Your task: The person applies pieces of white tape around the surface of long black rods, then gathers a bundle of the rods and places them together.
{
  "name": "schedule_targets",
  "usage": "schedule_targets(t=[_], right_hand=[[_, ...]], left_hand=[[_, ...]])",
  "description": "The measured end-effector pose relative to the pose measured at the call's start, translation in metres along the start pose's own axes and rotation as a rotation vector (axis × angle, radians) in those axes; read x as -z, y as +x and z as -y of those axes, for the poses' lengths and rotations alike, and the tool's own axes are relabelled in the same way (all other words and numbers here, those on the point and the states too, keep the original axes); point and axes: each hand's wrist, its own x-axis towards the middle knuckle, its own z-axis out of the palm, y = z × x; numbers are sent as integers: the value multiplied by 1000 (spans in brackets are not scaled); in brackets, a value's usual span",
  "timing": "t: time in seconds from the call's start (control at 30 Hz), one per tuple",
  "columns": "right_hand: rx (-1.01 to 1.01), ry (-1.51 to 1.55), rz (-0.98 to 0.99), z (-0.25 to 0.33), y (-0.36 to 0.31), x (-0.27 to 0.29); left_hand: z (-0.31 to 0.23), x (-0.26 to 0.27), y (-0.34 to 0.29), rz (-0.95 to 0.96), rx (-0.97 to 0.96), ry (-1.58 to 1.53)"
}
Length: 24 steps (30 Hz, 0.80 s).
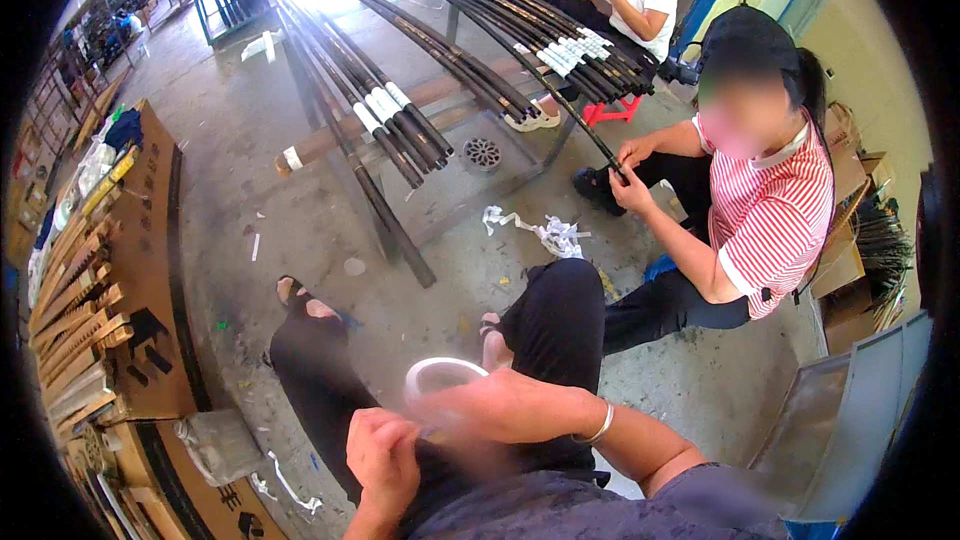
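A roll of white tape [447,372] shows as a pale ring above my lap, partly covered by my right hand [490,406]. That hand is smeared by motion, with its fingers curled around the roll's near side; a bracelet circles its wrist. Just to its left, my left hand [383,455] is raised with the fingers bent in and pressed together. Whatever may be between those fingers is too small or hidden to name. My knees in dark trousers [555,325] lie beneath both hands.
Long dark poles [405,125], several with white-wrapped ends, rest on a low rack ahead. A co-worker in a striped shirt [765,205] holds a pole at the right; another person [640,5] sits farther back. Tape scraps [555,237] litter the floor. Cardboard boxes [150,240] stand left.
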Motion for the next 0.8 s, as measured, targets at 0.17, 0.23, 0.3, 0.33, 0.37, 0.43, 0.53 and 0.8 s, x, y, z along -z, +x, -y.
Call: schedule_targets(t=[0.17,0.23,0.3,0.33,0.37,0.43,0.53,0.8], right_hand=[[80,115,-77,-11,-4,-5],[82,145,-79,-12,-4,-4],[88,132,-87,-11,-5,-1],[77,156,-107,-13,-7,-1],[66,181,-127,-18,-8,-2],[44,247,-161,-24,-12,-5],[8,337,-177,-28,-16,-6],[32,390,-223,-38,-11,0]], left_hand=[[2,-1,0,15,50,-45],[4,1,0,33,61,-38],[11,1,-1,-6,80,-23],[13,3,-2,-51,152,-68],[16,4,-1,-96,225,-112],[28,10,5,-169,240,4],[49,23,3,-291,405,8],[65,22,36,-288,428,-153]])
